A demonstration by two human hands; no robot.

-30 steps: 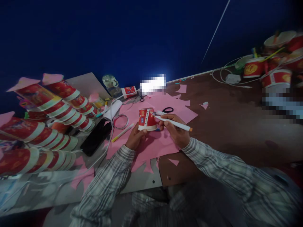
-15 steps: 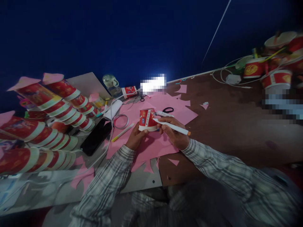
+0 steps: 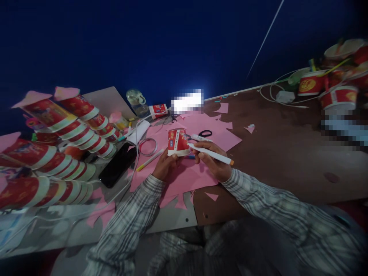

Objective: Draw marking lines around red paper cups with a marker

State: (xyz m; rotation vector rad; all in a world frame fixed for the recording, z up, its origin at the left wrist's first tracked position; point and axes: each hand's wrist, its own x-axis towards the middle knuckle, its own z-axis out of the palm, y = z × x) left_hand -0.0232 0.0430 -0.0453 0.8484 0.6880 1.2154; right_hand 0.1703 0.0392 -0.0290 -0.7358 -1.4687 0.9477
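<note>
A red paper cup (image 3: 177, 142) with a white rim at its lower edge is upside down, slightly tilted, in my left hand (image 3: 166, 165). My left thumb presses on the rim; the other fingers are partly hidden behind the cup. My right hand (image 3: 212, 157) is closed around a white marker (image 3: 214, 153) with an orange end, its tip at the cup's right side. Under both hands lies pink paper (image 3: 198, 174). Just beyond my right hand are a white pen (image 3: 201, 138) and scissors with a black handle (image 3: 205, 133). A yellow-tipped marker (image 3: 149, 160) lies left of my left hand.
Stacks of red cups (image 3: 82, 134), some with pink paper cones, fill the left side. Near them are a black phone (image 3: 117, 165), a white cable (image 3: 135, 165) and a clear jar (image 3: 137, 102). More cups (image 3: 312, 83) stand at the far right. Pink scraps (image 3: 100, 209) lie about.
The cup has turned and tilted a little in my left hand, its printed strip now slanting the other way. My right hand keeps the marker close to the cup's side.
</note>
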